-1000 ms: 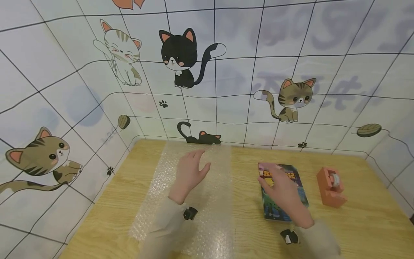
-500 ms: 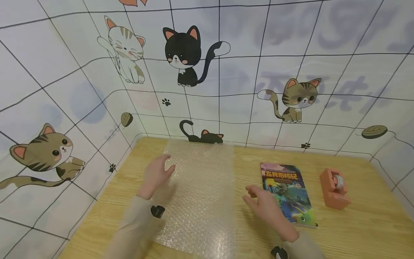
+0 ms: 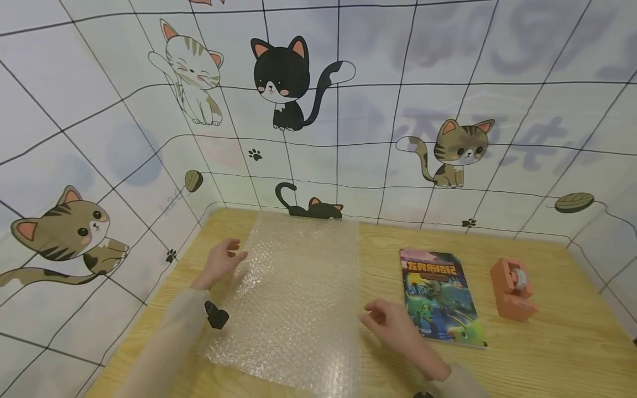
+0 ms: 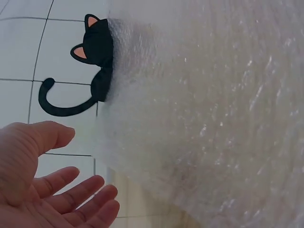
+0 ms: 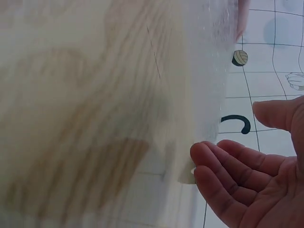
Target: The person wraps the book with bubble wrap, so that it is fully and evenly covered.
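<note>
A clear sheet of bubble wrap (image 3: 303, 293) lies flat on the wooden table, its far edge near the back wall. By its left edge is my left hand (image 3: 222, 260), fingers loosely bent and holding nothing; in the left wrist view the fingers (image 4: 78, 192) are spread apart from the thumb beside the sheet. My right hand (image 3: 393, 326) is at the sheet's right edge, between it and a colourful book (image 3: 440, 298). In the right wrist view its fingers (image 5: 237, 175) are relaxed, the thumb apart, with nothing between them.
An orange tape dispenser (image 3: 512, 290) with a roll of tape stands right of the book. The wooden table (image 3: 552, 354) meets a white wall covering (image 3: 363, 116) printed with cats at the back and left.
My left hand has moved left from over the bubble wrap to its left edge. The right hand has come off the book, moving left and nearer. The bubble wrap's near left corner now shows.
</note>
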Available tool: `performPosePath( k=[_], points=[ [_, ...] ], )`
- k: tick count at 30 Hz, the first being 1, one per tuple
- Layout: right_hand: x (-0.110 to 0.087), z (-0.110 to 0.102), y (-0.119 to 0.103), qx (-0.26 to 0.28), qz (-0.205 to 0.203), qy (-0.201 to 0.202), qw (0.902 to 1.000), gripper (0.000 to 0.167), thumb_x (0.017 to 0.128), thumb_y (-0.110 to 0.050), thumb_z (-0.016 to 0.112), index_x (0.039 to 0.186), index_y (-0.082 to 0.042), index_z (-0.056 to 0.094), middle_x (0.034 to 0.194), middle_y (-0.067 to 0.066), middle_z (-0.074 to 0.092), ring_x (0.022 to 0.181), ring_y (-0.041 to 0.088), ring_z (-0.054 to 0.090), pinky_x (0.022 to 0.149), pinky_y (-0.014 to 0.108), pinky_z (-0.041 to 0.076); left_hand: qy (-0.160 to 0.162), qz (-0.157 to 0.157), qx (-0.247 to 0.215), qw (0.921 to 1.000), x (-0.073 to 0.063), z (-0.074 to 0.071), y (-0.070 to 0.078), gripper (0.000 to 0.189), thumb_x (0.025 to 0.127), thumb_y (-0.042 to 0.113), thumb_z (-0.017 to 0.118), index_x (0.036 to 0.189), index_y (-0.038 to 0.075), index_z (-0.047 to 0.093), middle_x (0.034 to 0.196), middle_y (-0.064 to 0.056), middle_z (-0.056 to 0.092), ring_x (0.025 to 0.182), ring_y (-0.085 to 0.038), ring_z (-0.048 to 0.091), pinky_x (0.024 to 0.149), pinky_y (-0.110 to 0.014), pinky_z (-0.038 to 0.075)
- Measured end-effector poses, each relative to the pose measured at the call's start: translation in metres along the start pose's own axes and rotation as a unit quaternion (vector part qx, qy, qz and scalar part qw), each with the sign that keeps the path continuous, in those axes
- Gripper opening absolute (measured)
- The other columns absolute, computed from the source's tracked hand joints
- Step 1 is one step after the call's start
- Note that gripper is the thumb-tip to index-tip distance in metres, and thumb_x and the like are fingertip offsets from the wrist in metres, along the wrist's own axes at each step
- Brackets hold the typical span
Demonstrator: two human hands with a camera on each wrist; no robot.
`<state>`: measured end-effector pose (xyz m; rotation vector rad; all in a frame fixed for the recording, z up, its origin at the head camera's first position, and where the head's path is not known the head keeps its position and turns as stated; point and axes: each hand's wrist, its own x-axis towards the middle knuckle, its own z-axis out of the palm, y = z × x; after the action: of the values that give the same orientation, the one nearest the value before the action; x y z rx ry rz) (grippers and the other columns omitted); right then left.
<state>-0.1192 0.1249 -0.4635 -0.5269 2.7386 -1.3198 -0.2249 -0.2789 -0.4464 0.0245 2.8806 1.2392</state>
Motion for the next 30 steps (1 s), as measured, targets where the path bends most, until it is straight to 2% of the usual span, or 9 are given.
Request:
performPosePath(
  k=[7, 14, 18, 23, 30],
  points=[
    [-0.005, 0.008, -0.004, 0.074, 0.047, -0.049, 0.9949, 0.023, 0.087, -0.025, 0.067, 0.085, -0.001, 0.067, 0.065, -0.001, 0.062, 0.053, 0.007, 0.054, 0.048, 0.021, 0.046, -0.025, -0.024, -0.041, 0.9986, 0.004, 0.003, -0.008, 0.050, 0.093, 0.015, 0.058, 0.132, -0.009, 0.039, 0.120, -0.030, 0.052, 0.109, -0.041, 0.052, 0.078, -0.039, 0.052],
    [-0.008, 0.014, -0.003, 0.070, 0.052, -0.068, 0.9938, 0.020, 0.088, -0.023, 0.065, 0.079, -0.005, 0.066, 0.059, -0.004, 0.057, 0.049, 0.004, 0.048, 0.045, 0.020, 0.042, -0.018, -0.019, -0.031, 0.9992, 0.007, 0.007, -0.012, 0.046, 0.091, 0.010, 0.058, 0.129, -0.009, 0.042, 0.112, -0.028, 0.056, 0.102, -0.037, 0.055, 0.076, -0.038, 0.052],
    [-0.009, 0.016, -0.003, 0.073, 0.049, -0.072, 0.9935, 0.018, 0.089, -0.019, 0.063, 0.076, -0.006, 0.065, 0.057, -0.003, 0.056, 0.047, 0.003, 0.047, 0.043, 0.019, 0.040, -0.012, -0.018, -0.044, 0.9988, 0.005, 0.007, -0.013, 0.043, 0.090, 0.006, 0.058, 0.127, -0.011, 0.043, 0.108, -0.028, 0.057, 0.099, -0.036, 0.055, 0.075, -0.036, 0.052],
    [-0.009, 0.018, -0.003, 0.074, 0.036, -0.056, 0.9950, 0.016, 0.087, -0.012, 0.064, 0.073, -0.005, 0.064, 0.057, -0.001, 0.058, 0.047, 0.002, 0.047, 0.043, 0.019, 0.040, -0.006, -0.022, -0.059, 0.9980, 0.002, 0.006, -0.013, 0.039, 0.090, 0.003, 0.057, 0.124, -0.012, 0.046, 0.104, -0.027, 0.058, 0.094, -0.033, 0.057, 0.071, -0.031, 0.052],
    [-0.008, 0.015, -0.001, 0.088, 0.076, -0.052, 0.9919, 0.013, 0.085, -0.008, 0.063, 0.074, -0.004, 0.063, 0.058, -0.001, 0.057, 0.048, 0.007, 0.048, 0.042, 0.020, 0.041, -0.011, -0.036, -0.069, 0.9969, -0.004, 0.005, -0.017, 0.038, 0.089, 0.002, 0.059, 0.123, -0.012, 0.047, 0.100, -0.025, 0.059, 0.089, -0.028, 0.058, 0.069, -0.031, 0.053]
  ],
)
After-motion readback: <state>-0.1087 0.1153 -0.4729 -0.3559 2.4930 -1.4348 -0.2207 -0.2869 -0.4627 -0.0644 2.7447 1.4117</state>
